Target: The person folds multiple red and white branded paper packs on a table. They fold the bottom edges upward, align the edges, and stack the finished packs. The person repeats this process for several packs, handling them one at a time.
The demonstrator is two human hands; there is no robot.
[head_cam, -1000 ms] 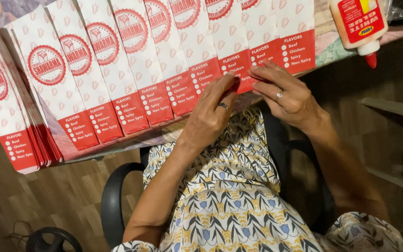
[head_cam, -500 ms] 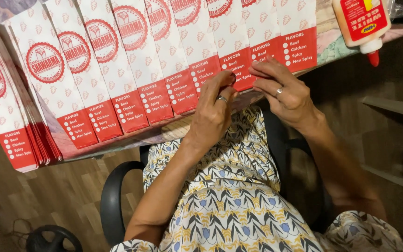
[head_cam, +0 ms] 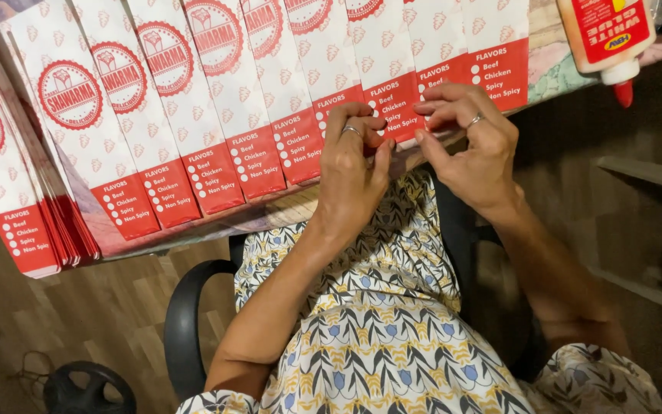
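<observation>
**Both hands at the red edge of a paper bag**

The left hand (head_cam: 354, 172) and right hand (head_cam: 473, 142) met at the table (head_cam: 270, 218) edge, fingertips pinching the red bottom band of one white-and-red paper bag (head_cam: 392, 84). That bag lay within a fanned, overlapping row of bags (head_cam: 193, 123). Each grip was clenched on its lower edge. A glue bottle (head_cam: 605, 38) lay at the upper right, apart from the hands.
</observation>
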